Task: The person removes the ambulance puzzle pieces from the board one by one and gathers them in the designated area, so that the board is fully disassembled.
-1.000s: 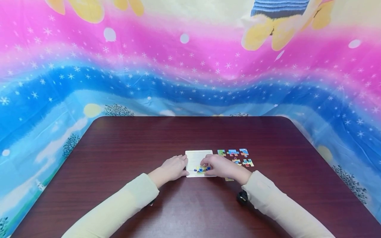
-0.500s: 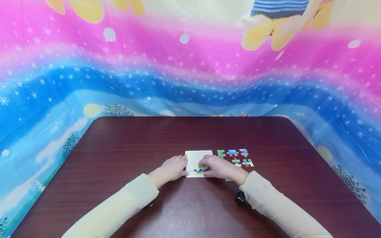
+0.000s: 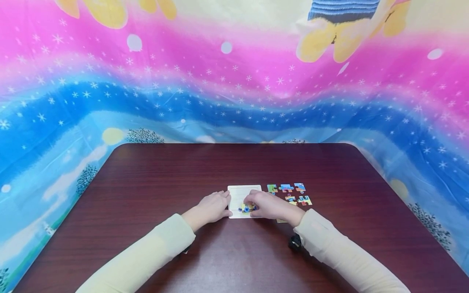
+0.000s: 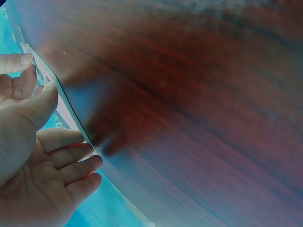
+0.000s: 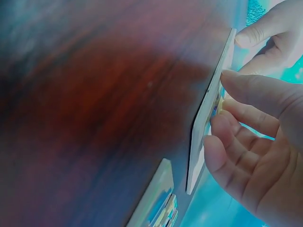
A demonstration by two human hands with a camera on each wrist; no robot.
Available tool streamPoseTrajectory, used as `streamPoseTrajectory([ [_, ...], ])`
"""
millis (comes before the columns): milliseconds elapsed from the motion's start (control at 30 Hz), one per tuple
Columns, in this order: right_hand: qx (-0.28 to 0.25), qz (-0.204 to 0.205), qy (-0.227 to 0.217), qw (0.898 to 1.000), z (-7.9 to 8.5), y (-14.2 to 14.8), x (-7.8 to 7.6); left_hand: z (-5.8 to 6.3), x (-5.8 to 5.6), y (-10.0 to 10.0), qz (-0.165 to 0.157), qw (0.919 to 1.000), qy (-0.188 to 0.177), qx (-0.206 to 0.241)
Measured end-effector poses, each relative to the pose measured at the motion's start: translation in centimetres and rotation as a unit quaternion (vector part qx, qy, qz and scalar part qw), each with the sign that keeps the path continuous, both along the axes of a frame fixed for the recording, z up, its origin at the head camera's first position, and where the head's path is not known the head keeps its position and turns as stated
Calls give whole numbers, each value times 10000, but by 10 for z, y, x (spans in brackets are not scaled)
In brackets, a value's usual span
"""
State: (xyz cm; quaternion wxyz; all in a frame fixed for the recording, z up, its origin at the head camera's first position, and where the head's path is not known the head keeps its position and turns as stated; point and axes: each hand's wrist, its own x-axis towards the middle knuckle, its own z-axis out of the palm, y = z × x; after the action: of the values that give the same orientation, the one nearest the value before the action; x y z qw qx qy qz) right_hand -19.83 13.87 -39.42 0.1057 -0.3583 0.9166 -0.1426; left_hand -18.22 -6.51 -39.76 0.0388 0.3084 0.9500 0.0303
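Note:
In the head view a white puzzle tray (image 3: pixel 237 198) lies flat on the dark red table. My left hand (image 3: pixel 212 206) rests at the tray's left edge, fingers fairly straight and thumb near the lower corner; the left wrist view shows these fingers (image 4: pixel 75 163) along the rim. Over the tray's lower right part, my right hand (image 3: pixel 272 205) pinches a yellow puzzle piece (image 3: pixel 247 208) with blue round shapes, partly hidden under the fingers. The right wrist view shows the thumb and curled fingers (image 5: pixel 225 127) close around a small yellow edge of that piece (image 5: pixel 219 105).
Several loose puzzle pieces (image 3: pixel 287 188) lie in rows right of the tray, some partly hidden by my right hand. A black wrist device (image 3: pixel 295 243) sits under the right sleeve. Behind the table (image 3: pixel 183 167) hangs a pink and blue printed cloth (image 3: pixel 234 89).
My right hand has shifted slightly left over the tray, covering more of the yellow puzzle piece. The left hand stays at the tray's left edge.

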Motion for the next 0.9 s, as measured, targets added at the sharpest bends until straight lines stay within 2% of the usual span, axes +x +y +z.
streamPoseTrajectory([
  [900, -24, -1, -178, 9998, 0, -1, -6, 0, 0, 0, 7, 10000, -39, 57],
])
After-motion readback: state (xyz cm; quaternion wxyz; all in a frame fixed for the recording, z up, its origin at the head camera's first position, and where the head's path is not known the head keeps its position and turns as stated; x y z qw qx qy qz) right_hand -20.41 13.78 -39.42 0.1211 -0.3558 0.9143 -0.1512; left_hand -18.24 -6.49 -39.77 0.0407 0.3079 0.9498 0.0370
